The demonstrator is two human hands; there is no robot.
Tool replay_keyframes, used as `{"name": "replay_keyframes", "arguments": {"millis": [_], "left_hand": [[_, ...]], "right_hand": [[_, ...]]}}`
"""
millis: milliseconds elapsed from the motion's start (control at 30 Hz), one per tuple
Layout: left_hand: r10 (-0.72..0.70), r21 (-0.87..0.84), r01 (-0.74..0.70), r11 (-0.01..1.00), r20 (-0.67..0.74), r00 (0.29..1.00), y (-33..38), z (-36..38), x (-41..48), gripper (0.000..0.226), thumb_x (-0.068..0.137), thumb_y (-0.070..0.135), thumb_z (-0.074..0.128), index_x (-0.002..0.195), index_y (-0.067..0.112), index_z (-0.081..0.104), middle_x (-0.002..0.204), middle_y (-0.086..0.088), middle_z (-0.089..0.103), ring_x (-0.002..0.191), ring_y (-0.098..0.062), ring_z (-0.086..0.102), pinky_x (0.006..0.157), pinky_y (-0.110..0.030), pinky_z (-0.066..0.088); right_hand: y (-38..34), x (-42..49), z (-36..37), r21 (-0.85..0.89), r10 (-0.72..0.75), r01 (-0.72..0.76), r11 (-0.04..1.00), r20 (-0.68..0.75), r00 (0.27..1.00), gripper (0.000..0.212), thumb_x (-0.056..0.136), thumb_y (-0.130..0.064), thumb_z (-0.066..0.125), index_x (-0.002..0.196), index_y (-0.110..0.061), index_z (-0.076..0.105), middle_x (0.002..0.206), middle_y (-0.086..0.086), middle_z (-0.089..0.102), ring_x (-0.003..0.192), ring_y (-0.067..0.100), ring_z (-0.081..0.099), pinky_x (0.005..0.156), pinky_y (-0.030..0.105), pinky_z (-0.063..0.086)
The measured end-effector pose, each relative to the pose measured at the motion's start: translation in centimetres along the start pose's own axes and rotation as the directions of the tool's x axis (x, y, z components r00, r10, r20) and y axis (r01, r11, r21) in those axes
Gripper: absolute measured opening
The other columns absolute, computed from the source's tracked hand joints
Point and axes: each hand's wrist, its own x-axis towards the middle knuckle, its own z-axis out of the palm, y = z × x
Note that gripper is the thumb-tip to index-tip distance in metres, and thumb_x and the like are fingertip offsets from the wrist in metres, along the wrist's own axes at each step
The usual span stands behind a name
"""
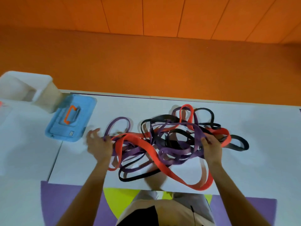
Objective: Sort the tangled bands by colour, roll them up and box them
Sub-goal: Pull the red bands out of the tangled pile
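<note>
A tangle of bands lies on the white table (260, 144): purple bands (177, 150), red-orange bands (141, 142) and black bands (164, 119) looped through one another. My left hand (99, 144) is at the heap's left end, blurred, its fingers curled on a purple loop (117, 126). My right hand (211, 147) pinches a purple band at the heap's right side. A long red-orange loop (202, 185) hangs close to the table's near edge.
A translucent white box (44, 97) stands at the far left corner, with its blue lid (70, 118) and orange handle lying flat beside it. An orange wall and floor lie beyond the table. A purple and yellow mat (65, 203) is under the near edge.
</note>
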Motion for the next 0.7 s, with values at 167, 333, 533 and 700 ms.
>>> {"name": "replay_keyframes", "arguments": {"millis": [167,333,533,700], "left_hand": [[-0.49,0.01,0.505,0.863,0.257,0.833,-4.4,-1.4,2.7,0.056,0.099,0.022,0.072,0.142,-0.003,0.048,0.138,-0.028,0.059,0.119,-0.046,0.061,0.088,-0.05,0.057],[-0.474,-0.139,0.57,0.81,0.418,0.775,-5.7,-1.3,2.7,0.023,0.095,0.013,0.068,0.083,-0.007,0.068,0.086,-0.023,0.068,0.084,-0.038,0.063,0.08,-0.043,0.053],[-0.297,-0.543,0.416,0.73,0.296,0.908,-2.1,-2.3,3.7,0.007,0.097,0.0,0.062,0.094,0.003,0.057,0.086,-0.016,0.064,0.082,-0.03,0.067,0.089,-0.048,0.053],[-0.037,-0.601,0.114,0.791,0.139,0.99,1.6,-4.9,3.8,0.026,0.091,0.003,0.064,0.079,0.023,0.054,0.061,0.006,0.061,0.057,-0.017,0.06,0.06,-0.027,0.054]], "right_hand": [[1.3,0.2,0.6,-0.194,-0.086,0.106,0.975,0.108,0.99,0.027,0.101,-0.008,0.067,0.126,-0.013,0.074,0.116,0.007,0.068,0.092,0.022,0.066,0.087,0.037,0.057],[2.3,-0.7,1.6,-0.292,-0.054,0.147,0.945,0.304,0.951,0.031,0.099,-0.004,0.065,0.128,-0.013,0.072,0.12,0.006,0.073,0.105,0.023,0.071,0.086,0.025,0.051],[2.2,-1.1,0.8,-0.489,-0.074,0.15,0.859,0.171,0.982,0.02,0.098,-0.011,0.068,0.115,-0.02,0.075,0.123,0.005,0.071,0.111,0.031,0.064,0.098,0.05,0.052],[0.2,-0.7,1.4,-0.554,-0.196,0.22,0.803,0.103,0.975,0.034,0.096,-0.014,0.069,0.13,-0.018,0.066,0.142,0.007,0.057,0.142,0.036,0.041,0.118,0.063,0.027]]}}
